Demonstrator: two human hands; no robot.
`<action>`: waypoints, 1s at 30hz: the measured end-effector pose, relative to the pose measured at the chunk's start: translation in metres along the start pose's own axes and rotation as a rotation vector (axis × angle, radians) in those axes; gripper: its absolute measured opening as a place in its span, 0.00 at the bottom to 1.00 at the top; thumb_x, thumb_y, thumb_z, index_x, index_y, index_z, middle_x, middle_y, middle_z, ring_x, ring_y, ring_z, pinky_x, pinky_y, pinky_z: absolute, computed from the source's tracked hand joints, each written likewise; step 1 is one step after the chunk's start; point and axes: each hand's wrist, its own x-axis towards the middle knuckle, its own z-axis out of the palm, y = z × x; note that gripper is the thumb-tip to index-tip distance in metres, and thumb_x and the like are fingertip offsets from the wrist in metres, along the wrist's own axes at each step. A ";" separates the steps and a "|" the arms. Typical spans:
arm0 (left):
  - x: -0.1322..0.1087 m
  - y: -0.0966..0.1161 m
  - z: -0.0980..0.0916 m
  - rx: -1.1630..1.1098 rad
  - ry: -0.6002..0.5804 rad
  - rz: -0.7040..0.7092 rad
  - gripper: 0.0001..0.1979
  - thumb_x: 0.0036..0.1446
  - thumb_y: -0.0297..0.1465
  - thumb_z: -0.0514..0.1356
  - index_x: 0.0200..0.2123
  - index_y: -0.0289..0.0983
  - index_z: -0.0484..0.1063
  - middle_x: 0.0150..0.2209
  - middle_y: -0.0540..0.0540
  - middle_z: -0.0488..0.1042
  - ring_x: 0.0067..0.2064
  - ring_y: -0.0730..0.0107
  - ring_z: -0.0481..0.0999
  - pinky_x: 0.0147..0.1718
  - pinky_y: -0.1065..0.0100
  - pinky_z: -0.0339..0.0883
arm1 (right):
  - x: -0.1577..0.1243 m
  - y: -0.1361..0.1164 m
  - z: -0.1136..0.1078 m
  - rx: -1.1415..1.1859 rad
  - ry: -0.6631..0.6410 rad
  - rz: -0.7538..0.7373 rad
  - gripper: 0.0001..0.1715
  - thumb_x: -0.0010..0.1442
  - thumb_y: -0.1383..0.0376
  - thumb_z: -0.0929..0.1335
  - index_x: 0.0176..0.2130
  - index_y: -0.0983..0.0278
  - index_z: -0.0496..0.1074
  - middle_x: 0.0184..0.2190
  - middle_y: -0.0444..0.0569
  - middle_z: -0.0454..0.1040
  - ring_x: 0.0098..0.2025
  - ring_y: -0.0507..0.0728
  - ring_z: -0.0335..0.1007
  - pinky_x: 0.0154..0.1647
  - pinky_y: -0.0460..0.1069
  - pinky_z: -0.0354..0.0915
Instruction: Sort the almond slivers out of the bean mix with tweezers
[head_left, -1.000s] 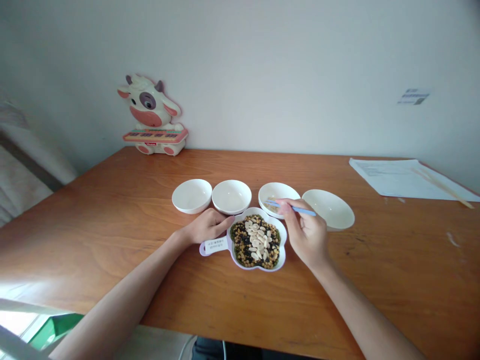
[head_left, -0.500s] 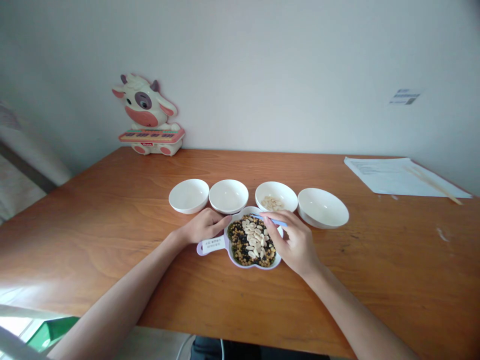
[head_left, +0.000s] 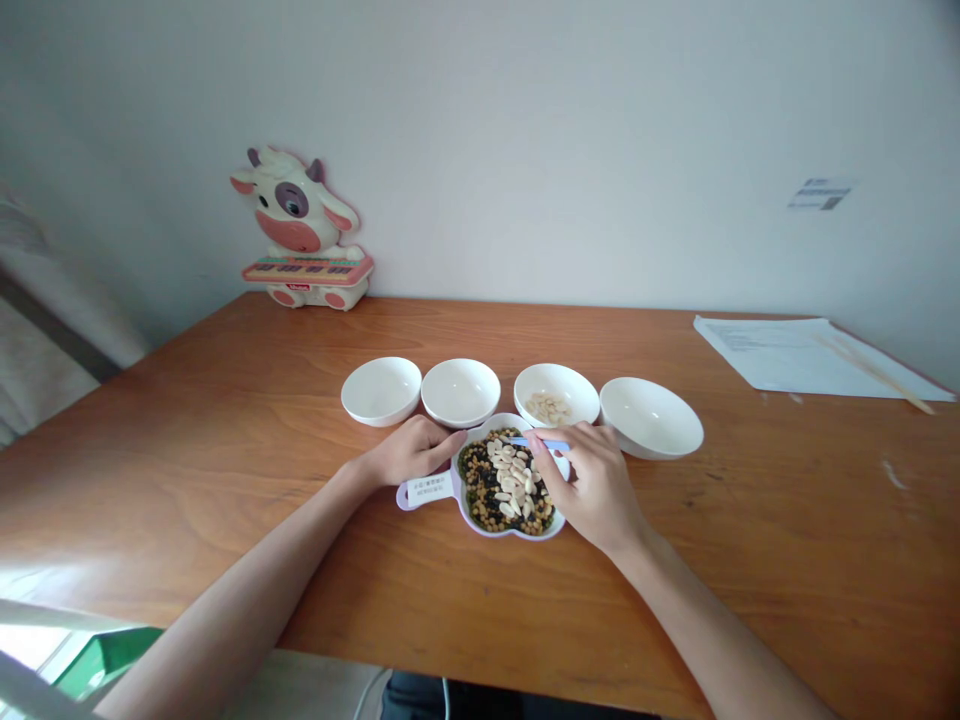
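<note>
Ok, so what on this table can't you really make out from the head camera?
- Blue tool: too small to tell what kind; the right hand hides the part it holds.
- Dish: the hand hides its right side.
- Label on the dish handle: print too small to read.
- Papers: print too small to read.
- Wall note: too small to read.

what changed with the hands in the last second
The right hand moved from over the bowl of pale seeds toward the person, to above the flower-shaped dish, keeping hold of the blue tweezers, whose tip is now over the dish. The left hand stayed beside the dish, and the bowl stayed where it was.
</note>
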 end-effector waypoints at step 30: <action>0.000 0.003 0.000 -0.017 0.006 -0.017 0.33 0.71 0.47 0.44 0.17 0.35 0.56 0.16 0.50 0.60 0.19 0.79 0.54 0.17 0.74 0.47 | 0.001 -0.001 0.002 0.042 -0.089 0.053 0.09 0.69 0.64 0.68 0.46 0.58 0.78 0.39 0.45 0.84 0.41 0.58 0.76 0.44 0.55 0.61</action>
